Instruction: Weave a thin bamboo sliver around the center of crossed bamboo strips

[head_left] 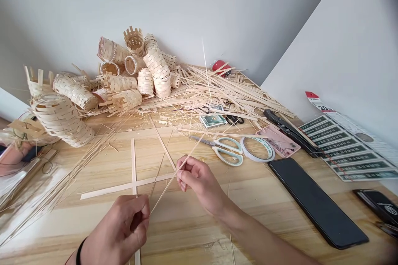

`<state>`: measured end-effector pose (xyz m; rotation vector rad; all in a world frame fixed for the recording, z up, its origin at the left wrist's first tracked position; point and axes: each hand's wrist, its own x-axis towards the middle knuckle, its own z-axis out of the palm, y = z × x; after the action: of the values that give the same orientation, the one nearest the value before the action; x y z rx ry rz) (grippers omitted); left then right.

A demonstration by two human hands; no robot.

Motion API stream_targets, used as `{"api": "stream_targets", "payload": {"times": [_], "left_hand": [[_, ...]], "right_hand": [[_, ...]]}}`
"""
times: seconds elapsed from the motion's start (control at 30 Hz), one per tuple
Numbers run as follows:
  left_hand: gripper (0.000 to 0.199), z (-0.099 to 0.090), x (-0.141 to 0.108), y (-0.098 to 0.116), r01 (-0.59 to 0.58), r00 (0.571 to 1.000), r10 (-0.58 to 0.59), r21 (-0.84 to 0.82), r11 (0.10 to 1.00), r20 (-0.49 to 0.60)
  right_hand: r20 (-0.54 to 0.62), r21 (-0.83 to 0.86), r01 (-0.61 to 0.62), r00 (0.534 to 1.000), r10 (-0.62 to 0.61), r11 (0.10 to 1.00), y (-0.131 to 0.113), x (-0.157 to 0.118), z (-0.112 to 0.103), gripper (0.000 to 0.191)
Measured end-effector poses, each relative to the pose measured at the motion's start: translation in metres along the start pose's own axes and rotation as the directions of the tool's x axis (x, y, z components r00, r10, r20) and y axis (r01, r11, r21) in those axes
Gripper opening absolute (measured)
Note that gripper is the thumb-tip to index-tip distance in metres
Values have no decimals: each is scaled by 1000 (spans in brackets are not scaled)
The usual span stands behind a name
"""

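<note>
My left hand (120, 225), with a dark band at the wrist, is closed near the table's front, its fingertips on the lower end of a thin bamboo strip (164, 192). My right hand (199, 178) pinches the same strip higher up; its far end slants up to the right. Under and beside my hands lie flat, wider strips: one upright (133, 157), one crossing it sideways (104, 191), and one slanting (162, 143) towards my right fingertips. Whether my right hand also touches the wider strips, I cannot tell.
Several woven cylinders (60, 118) are piled along the back left. Loose strips (242, 91) heap by the wall. Scissors (226, 149), a tape roll (272, 155), a black phone (317, 203), a utility knife (289, 132) and a blade card (351, 145) lie on the right.
</note>
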<state>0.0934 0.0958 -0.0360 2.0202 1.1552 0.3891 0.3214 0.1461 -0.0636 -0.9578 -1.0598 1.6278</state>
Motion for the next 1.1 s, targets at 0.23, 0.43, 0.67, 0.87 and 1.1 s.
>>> {"api": "stream_targets", "payload": {"times": [0.23,0.43,0.67,0.87,1.1], "left_hand": [[34,0,4,6,-12,999,12,-10,1000,-50],[34,2,4,4,-16,999,17,16,1000,-48],[30,3,4,1,-74,996,75,20,997,-41],[29,3,5,-1,-90,994,91,17,996,-53],[30,1,4,0,-98,993,99,19,995,-57]], "right_hand": [[217,-40,-111,969,117,993,-1,-13,11,11],[293,-21,-120,949,121,993,-2,-17,15,11],[284,-17,-133,950,133,991,-1,-17,14,8],[185,12,-98,978,94,995,3,-11,10,8],[35,121,-4,999,0,993,-1,6,-7,15]]}}
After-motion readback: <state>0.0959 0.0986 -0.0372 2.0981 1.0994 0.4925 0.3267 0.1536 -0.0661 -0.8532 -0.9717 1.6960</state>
